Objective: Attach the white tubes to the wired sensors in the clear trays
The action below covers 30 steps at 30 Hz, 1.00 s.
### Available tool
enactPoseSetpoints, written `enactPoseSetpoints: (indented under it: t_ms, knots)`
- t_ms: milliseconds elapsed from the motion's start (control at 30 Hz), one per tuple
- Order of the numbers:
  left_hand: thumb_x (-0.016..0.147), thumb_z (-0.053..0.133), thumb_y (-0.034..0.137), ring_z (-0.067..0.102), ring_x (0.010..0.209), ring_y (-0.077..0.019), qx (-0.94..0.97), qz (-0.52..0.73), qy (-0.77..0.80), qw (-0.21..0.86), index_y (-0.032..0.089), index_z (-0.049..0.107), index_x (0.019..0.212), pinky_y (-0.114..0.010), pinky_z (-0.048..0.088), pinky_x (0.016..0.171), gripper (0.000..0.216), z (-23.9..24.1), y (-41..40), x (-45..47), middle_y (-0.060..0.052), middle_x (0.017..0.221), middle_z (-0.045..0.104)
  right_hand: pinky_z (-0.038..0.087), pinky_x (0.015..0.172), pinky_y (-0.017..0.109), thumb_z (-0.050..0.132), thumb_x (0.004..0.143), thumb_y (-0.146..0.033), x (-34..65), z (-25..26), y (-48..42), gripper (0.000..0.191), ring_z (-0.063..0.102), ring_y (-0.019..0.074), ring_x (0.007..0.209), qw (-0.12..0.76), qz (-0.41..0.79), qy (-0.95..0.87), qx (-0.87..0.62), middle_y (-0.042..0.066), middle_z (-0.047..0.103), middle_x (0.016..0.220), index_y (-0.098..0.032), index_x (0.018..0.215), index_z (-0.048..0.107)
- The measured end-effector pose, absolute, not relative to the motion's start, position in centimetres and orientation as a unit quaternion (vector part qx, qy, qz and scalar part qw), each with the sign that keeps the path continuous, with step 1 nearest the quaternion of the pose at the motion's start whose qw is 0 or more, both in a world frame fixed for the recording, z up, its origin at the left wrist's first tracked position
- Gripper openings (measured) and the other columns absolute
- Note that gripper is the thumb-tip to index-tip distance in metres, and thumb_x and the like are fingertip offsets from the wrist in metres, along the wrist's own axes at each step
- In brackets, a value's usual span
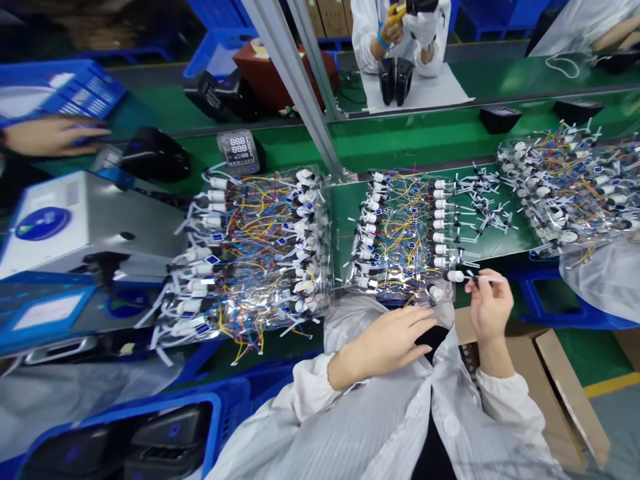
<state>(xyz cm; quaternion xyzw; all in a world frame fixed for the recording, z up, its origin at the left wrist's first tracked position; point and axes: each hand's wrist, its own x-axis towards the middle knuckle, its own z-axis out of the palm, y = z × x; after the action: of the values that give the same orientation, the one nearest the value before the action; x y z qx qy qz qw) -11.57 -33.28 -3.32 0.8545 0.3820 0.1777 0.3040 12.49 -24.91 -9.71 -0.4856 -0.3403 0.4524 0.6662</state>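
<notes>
My right hand (490,303) is closed in a pinch on a thin white tube at the table's front edge. That tube runs to a small white cylindrical part (455,276) with a dark end, the nearest of a row. My left hand (387,340) lies palm down in front of my body, fingers stretched out and nothing seen in them. Close to its fingertips is another white cylindrical part (435,292). Beyond both hands, clear plastic (400,270) bears two rows of such parts, joined by red, yellow and blue wires (413,227).
Loose white tube pieces (487,207) lie right of the rows. More wired parts cover plastic to the left (260,253) and far right (590,187). A metal post (300,87) rises behind. A co-worker (400,33) works across the bench. An open cardboard box (545,393) stands lower right.
</notes>
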Motion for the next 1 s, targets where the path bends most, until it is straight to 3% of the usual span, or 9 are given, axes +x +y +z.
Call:
enactPoseSetpoints:
  t_ms: [67, 233, 367, 500, 600, 700, 833, 1000]
  knots:
    - [0.103, 0.063, 0.034, 0.062, 0.135, -0.0288, 0.849, 0.203, 0.371, 0.318, 0.019, 0.060, 0.140, -0.045, 0.051, 0.117, 0.040, -2.9, -33.0, -11.3, -0.013, 0.146, 0.065, 0.056, 0.061, 0.031, 0.081, 0.087, -0.032, 13.4, -7.9, -25.3, 0.021, 0.066, 0.0121, 0.066, 0.689, 0.425, -0.357, -0.466, 0.003, 0.070, 0.106, -0.021, 0.090, 0.064]
    - [0.103, 0.061, 0.029, 0.065, 0.124, -0.0273, 0.823, 0.277, 0.393, 0.304, 0.019, 0.062, 0.134, -0.044, 0.054, 0.109, 0.032, -2.3, -31.7, -10.4, -0.012, 0.132, 0.070, 0.056, 0.060, 0.032, 0.077, 0.089, -0.032, 16.1, -3.9, -26.6, 0.015, 0.068, 0.0177, 0.074, 0.734, 0.399, -0.353, -0.420, 0.000, 0.070, 0.085, -0.026, 0.093, 0.064]
    - [0.099, 0.065, 0.026, 0.060, 0.129, -0.0292, 0.771, 0.355, 0.473, 0.237, 0.016, 0.060, 0.133, -0.048, 0.048, 0.113, 0.036, -2.9, -29.6, -9.3, -0.016, 0.135, 0.066, 0.051, 0.051, 0.035, 0.078, 0.089, -0.034, 17.5, -2.1, -27.9, 0.012, 0.062, 0.0185, 0.062, 0.719, 0.429, -0.377, -0.395, 0.002, 0.069, 0.081, -0.028, 0.091, 0.067]
    - [0.097, 0.070, 0.026, 0.058, 0.131, -0.0329, 0.792, 0.259, 0.519, 0.188, 0.019, 0.061, 0.133, -0.050, 0.046, 0.104, 0.037, -4.7, -26.8, -8.8, -0.014, 0.138, 0.067, 0.049, 0.047, 0.038, 0.079, 0.088, -0.037, 18.6, -1.4, -28.7, 0.013, 0.057, 0.0186, 0.053, 0.698, 0.449, -0.402, -0.387, 0.003, 0.069, 0.075, -0.028, 0.088, 0.069]
    - [0.102, 0.066, 0.025, 0.067, 0.116, -0.0275, 0.792, 0.191, 0.546, 0.196, 0.022, 0.067, 0.125, -0.045, 0.043, 0.096, 0.023, -6.2, -25.3, -9.3, -0.008, 0.123, 0.075, 0.048, 0.046, 0.037, 0.080, 0.085, -0.037, 19.7, -1.5, -28.6, 0.014, 0.057, 0.0194, 0.052, 0.704, 0.443, -0.397, -0.388, 0.000, 0.071, 0.074, -0.028, 0.087, 0.069]
    - [0.103, 0.065, 0.027, 0.070, 0.107, -0.0239, 0.786, 0.184, 0.554, 0.201, 0.022, 0.073, 0.109, -0.043, 0.041, 0.094, 0.011, -7.3, -24.5, -10.3, -0.005, 0.111, 0.079, 0.047, 0.047, 0.035, 0.081, 0.083, -0.036, 20.6, -2.1, -28.2, 0.015, 0.056, 0.0185, 0.051, 0.707, 0.455, -0.377, -0.388, 0.000, 0.071, 0.073, -0.027, 0.084, 0.070]
    - [0.102, 0.068, 0.028, 0.072, 0.102, -0.0234, 0.801, 0.190, 0.528, 0.211, 0.022, 0.075, 0.105, -0.042, 0.041, 0.093, 0.009, -7.7, -24.3, -11.4, -0.003, 0.106, 0.079, 0.047, 0.050, 0.037, 0.077, 0.085, -0.036, 20.8, -2.8, -27.9, 0.010, 0.056, 0.0185, 0.056, 0.708, 0.461, -0.349, -0.405, 0.000, 0.070, 0.076, -0.028, 0.084, 0.070]
    - [0.101, 0.066, 0.022, 0.073, 0.114, -0.0243, 0.738, 0.272, 0.547, 0.286, 0.022, 0.074, 0.096, -0.041, 0.046, 0.098, 0.009, -7.7, -24.4, -11.8, -0.004, 0.123, 0.078, 0.044, 0.053, 0.040, 0.070, 0.086, -0.036, 20.1, -3.5, -27.8, 0.005, 0.053, 0.0187, 0.056, 0.685, 0.475, -0.357, -0.422, -0.002, 0.068, 0.076, -0.032, 0.085, 0.071]
